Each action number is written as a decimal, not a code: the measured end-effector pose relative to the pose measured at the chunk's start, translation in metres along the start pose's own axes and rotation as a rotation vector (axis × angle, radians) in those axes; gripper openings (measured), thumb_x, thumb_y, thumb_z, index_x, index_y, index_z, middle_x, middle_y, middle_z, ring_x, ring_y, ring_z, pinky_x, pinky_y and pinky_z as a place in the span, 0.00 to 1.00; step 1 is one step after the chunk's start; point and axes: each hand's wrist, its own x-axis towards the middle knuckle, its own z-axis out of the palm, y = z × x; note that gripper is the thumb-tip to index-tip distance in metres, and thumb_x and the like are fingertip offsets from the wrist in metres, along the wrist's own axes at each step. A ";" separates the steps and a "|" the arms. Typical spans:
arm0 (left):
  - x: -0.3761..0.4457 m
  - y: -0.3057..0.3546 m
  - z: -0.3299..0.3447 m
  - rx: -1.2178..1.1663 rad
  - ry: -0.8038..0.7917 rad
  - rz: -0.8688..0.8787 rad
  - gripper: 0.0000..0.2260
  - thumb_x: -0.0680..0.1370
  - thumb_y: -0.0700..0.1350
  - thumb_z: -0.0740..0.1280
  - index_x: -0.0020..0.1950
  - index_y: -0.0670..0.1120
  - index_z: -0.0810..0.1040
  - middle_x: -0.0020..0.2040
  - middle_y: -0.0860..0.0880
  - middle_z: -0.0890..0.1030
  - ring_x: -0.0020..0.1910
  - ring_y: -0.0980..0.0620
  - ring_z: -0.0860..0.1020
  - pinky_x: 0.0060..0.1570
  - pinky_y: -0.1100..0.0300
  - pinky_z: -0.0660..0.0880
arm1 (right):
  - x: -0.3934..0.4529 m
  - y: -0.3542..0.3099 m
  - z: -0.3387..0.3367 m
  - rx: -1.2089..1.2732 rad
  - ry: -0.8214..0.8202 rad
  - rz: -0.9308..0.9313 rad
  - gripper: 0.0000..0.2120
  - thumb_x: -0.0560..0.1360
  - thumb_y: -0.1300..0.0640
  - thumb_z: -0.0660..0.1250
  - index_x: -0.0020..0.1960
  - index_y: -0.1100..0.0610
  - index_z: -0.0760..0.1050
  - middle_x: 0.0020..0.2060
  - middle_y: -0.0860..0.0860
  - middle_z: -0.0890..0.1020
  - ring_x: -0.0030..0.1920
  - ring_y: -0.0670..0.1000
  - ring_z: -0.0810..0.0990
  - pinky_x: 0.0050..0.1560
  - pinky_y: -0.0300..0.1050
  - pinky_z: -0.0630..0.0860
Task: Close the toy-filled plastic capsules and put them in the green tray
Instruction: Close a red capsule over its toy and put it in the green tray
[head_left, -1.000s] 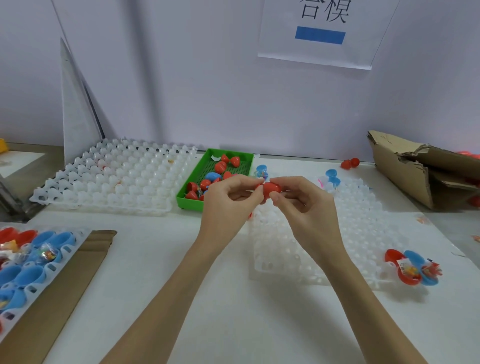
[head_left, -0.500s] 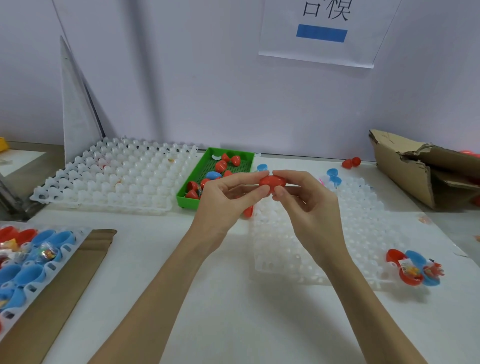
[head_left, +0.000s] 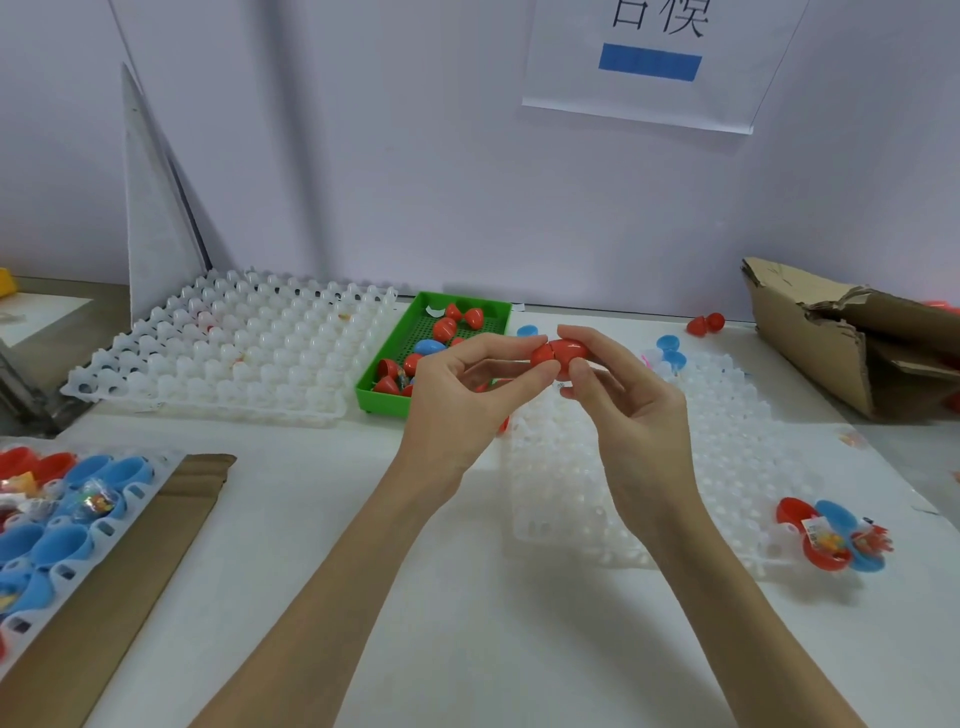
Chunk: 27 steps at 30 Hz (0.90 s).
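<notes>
The step in hand is the closing of one capsule. The red capsule (head_left: 560, 354) is held in the air just in front of and to the right of the green tray (head_left: 387, 400), above the near white cell tray (head_left: 727, 467). The left hand (head_left: 462, 395) pinches its smaller end between thumb and fingertips; the right hand (head_left: 628, 410) pinches the larger, glossy end, thumb under and forefinger over. So each grip is clamped on the capsule, one at either end.

The capsule looks egg-shaped, smooth and shiny, with a dark seam running round it nearer the left hand's end. The two halves meet along that seam, but I cannot tell whether they have snapped fully home. Nothing of the toy inside shows.

The next move, as I judge it, calls for a firm squeeze along the capsule's length until the seam shuts evenly, then a short carry to the left and away from the person, to drop it in the green tray. That tray already holds several red capsules and a blue one (head_left: 430, 347), some apparently still in open halves.

To the right of the green tray, at the near right corner of the white cell tray, open red and blue halves with toys (head_left: 831, 540) lie on the surface, not yet closed.
</notes>
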 end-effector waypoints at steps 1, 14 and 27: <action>0.000 0.000 0.000 -0.001 0.002 0.002 0.11 0.74 0.42 0.80 0.56 0.48 0.88 0.49 0.51 0.89 0.51 0.52 0.87 0.52 0.63 0.81 | 0.000 -0.001 0.000 -0.013 0.004 -0.010 0.12 0.82 0.60 0.67 0.62 0.52 0.82 0.56 0.48 0.86 0.57 0.50 0.84 0.56 0.40 0.80; -0.001 0.002 -0.001 -0.146 -0.021 -0.060 0.09 0.74 0.39 0.79 0.55 0.45 0.89 0.50 0.46 0.89 0.51 0.46 0.88 0.59 0.55 0.82 | -0.005 0.008 0.010 -0.467 -0.072 -0.300 0.22 0.78 0.67 0.68 0.71 0.60 0.72 0.60 0.51 0.79 0.61 0.51 0.79 0.58 0.42 0.79; -0.009 0.000 0.014 -0.121 0.012 -0.052 0.08 0.74 0.40 0.79 0.53 0.44 0.89 0.47 0.47 0.89 0.49 0.49 0.88 0.54 0.60 0.83 | -0.004 0.014 0.014 -0.782 0.110 -0.383 0.11 0.77 0.67 0.69 0.59 0.63 0.77 0.46 0.51 0.80 0.41 0.43 0.73 0.45 0.37 0.75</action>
